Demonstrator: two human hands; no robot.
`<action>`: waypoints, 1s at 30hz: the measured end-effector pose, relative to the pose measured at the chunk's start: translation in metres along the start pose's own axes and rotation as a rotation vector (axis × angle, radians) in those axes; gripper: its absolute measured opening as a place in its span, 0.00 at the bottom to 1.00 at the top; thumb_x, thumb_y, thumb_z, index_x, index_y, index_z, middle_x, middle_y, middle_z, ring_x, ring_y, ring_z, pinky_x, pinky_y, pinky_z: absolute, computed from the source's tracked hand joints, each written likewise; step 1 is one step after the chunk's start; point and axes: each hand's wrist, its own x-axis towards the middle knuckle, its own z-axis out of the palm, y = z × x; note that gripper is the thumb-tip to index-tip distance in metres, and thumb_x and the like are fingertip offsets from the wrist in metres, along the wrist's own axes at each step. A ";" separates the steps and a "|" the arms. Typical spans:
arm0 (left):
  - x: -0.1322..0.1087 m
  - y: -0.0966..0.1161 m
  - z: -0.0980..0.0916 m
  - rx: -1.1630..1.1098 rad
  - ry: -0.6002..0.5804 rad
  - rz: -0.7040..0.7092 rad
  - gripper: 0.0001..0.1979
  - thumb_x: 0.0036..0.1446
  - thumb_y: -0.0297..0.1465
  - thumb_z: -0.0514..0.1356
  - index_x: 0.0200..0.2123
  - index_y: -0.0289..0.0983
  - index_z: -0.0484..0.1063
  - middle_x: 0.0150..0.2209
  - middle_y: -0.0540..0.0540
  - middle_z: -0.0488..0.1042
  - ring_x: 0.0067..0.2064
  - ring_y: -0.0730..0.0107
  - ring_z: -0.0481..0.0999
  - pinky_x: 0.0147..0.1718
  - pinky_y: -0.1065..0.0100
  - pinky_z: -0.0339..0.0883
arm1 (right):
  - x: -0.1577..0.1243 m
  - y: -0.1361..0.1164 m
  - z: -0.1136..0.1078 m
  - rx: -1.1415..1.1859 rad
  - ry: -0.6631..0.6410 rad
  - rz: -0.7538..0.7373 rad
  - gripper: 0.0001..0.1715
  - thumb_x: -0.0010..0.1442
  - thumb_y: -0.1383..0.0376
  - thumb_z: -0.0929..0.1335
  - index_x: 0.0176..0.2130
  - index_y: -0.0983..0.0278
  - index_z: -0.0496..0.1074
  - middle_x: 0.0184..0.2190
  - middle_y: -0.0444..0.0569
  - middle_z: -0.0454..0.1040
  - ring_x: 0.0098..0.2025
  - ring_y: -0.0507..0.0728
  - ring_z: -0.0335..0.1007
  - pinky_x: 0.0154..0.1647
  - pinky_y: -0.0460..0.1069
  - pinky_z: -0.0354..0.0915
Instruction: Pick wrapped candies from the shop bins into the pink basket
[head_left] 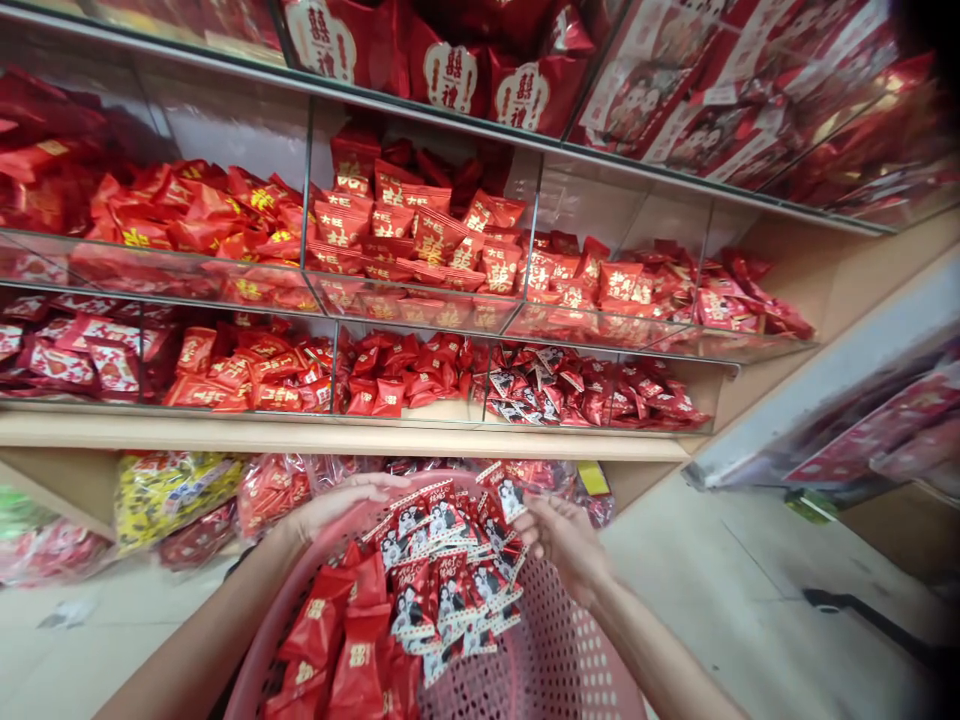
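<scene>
A pink perforated plastic basket [592,620] is in front of me. My left hand [341,503] grips its far left rim, fingers laid along the edge and the thumb not clearly seen. At the far right rim, my right hand [564,540] pinches a small red-and-white candy packet [512,497] printed with a black-and-white couple. Beneath it in the basket lies a pile of matching small packets [450,590]. Larger plain red packets with gold characters [360,655] fill the left side of the basket.
Ahead, shelves [420,432] with clear dividers hold many red packets. A lower compartment contains packets with the same couple print [536,385]. Under the shelves lie plastic bags, including a yellow one [169,500]. A black bar-shaped object [862,615] is on the floor at right.
</scene>
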 end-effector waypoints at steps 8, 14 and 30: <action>0.000 0.004 0.001 0.049 -0.030 0.029 0.17 0.48 0.28 0.56 0.44 0.39 0.74 0.51 0.49 0.70 0.55 0.61 0.64 0.56 0.65 0.51 | 0.010 0.043 0.012 -0.058 0.014 0.058 0.19 0.42 0.54 0.71 0.21 0.66 0.66 0.17 0.46 0.73 0.16 0.49 0.68 0.14 0.40 0.58; -0.001 -0.001 -0.003 -0.030 -0.057 -0.013 0.17 0.50 0.29 0.56 0.45 0.39 0.73 0.52 0.48 0.70 0.54 0.59 0.66 0.56 0.63 0.52 | 0.009 0.056 0.018 -0.128 -0.011 0.078 0.24 0.42 0.49 0.71 0.21 0.67 0.65 0.17 0.49 0.74 0.15 0.49 0.67 0.13 0.41 0.57; 0.000 0.006 0.006 -0.088 -0.076 -0.030 0.15 0.51 0.30 0.56 0.44 0.40 0.73 0.50 0.48 0.71 0.53 0.59 0.67 0.55 0.62 0.54 | 0.112 -0.093 0.024 -1.101 0.399 -0.652 0.22 0.52 0.53 0.66 0.41 0.65 0.66 0.36 0.52 0.73 0.38 0.58 0.71 0.37 0.49 0.64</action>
